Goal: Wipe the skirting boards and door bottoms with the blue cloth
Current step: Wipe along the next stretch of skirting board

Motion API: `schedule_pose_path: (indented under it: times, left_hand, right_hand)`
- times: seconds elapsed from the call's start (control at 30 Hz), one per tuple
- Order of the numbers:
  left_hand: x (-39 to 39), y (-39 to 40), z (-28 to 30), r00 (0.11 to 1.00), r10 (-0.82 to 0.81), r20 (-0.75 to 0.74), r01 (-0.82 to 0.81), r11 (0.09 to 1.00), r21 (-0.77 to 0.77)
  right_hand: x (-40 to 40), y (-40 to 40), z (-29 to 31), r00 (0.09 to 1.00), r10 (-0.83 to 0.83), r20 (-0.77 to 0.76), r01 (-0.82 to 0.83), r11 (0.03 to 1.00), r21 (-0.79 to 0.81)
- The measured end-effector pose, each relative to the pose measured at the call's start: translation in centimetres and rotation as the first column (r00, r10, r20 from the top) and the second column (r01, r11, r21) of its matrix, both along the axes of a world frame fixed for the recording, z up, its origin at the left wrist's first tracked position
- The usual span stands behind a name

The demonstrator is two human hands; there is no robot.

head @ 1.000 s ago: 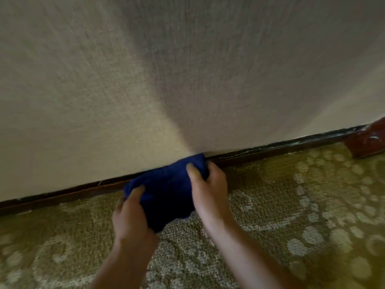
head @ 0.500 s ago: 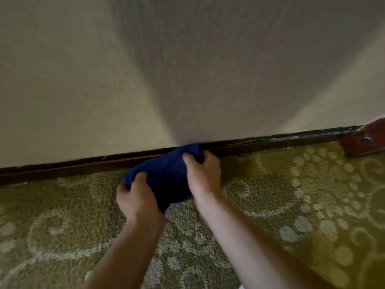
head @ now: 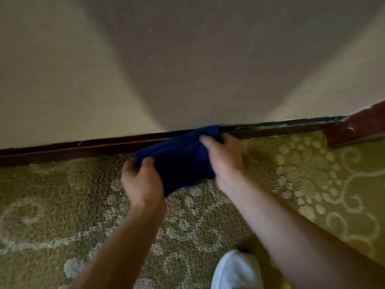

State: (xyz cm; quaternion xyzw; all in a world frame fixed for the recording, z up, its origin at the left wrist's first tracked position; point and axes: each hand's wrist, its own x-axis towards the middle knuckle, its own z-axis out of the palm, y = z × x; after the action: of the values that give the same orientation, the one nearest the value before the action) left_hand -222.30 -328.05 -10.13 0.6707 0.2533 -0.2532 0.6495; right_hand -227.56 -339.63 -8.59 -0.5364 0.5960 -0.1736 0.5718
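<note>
Both hands on the cloth at the foot of the wall

Left hand (head: 141, 182) and right hand (head: 224, 159) each curl round an end of the blue cloth (head: 181, 161), bunched so its top edge meets the dark skirting board (head: 83, 149) above the carpet (head: 62, 205); two grips probably spread pressure along the strip

Open patterned carpet (head: 62, 205) runs along the dark skirting board (head: 83, 148) to the left; to the right, a reddish-brown wooden piece (head: 358, 130) juts out, and a white slipper (head: 235, 270) sits near below.
</note>
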Motion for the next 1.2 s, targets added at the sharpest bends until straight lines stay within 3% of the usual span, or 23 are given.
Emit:
schedule_pose_path:
  times: [0.07, 0.2, 0.3, 0.53, 0.7, 0.8, 0.9, 0.97, 1.07, 1.2]
  left_hand:
    - [0.6, 1.6, -1.4, 0.992, 0.051, 0.112, -0.063, 0.992, 0.109]
    - [1.2, 4.6, -4.7, 0.952, -0.154, 0.266, 0.064, 0.946, 0.317]
    - [1.3, 5.1, -6.0, 0.916, -0.263, 0.303, 0.118, 0.899, 0.423]
    - [1.4, 3.2, -5.8, 0.904, -0.283, 0.321, 0.044, 0.807, 0.589]
    - [2.0, 3.1, -5.5, 0.965, -0.144, 0.220, 0.021, 0.876, 0.481]
    - [1.8, 3.5, -5.2, 0.974, -0.114, 0.197, 0.043, 0.943, 0.329]
    - [2.4, 4.5, -4.6, 0.997, -0.051, 0.058, 0.050, 0.999, 0.019]
    - [2.4, 5.0, -4.3, 0.995, -0.072, -0.067, 0.059, 0.982, -0.177]
    - [1.4, 4.2, -2.7, 0.999, -0.030, 0.040, 0.040, 0.960, -0.279]
    - [-0.8, 1.5, -1.3, 0.990, -0.020, 0.140, 0.062, 0.951, -0.302]
  right_hand:
    - [0.9, 1.9, -1.2, 0.994, 0.099, 0.051, -0.101, 0.994, 0.038]
    - [1.8, 3.7, -2.8, 0.984, 0.165, 0.062, -0.167, 0.985, 0.033]
    - [1.2, 3.6, -2.8, 0.976, 0.202, 0.081, -0.203, 0.979, 0.000]
    - [1.7, 2.7, -3.0, 0.965, 0.246, 0.096, -0.244, 0.969, -0.034]
    - [1.7, 1.9, -2.9, 0.952, 0.301, 0.062, -0.302, 0.953, 0.011]
    - [1.6, 2.4, -2.9, 0.952, 0.302, 0.056, -0.302, 0.953, -0.001]
    - [2.1, 2.5, -2.7, 0.962, 0.274, 0.011, -0.274, 0.962, 0.009]
    - [2.0, 2.8, -2.5, 0.971, 0.240, 0.009, -0.240, 0.970, 0.042]
    - [1.8, 2.5, -2.1, 0.971, 0.236, 0.032, -0.237, 0.968, 0.079]
    - [0.2, 0.1, -1.2, 0.993, 0.071, 0.098, -0.087, 0.981, 0.171]
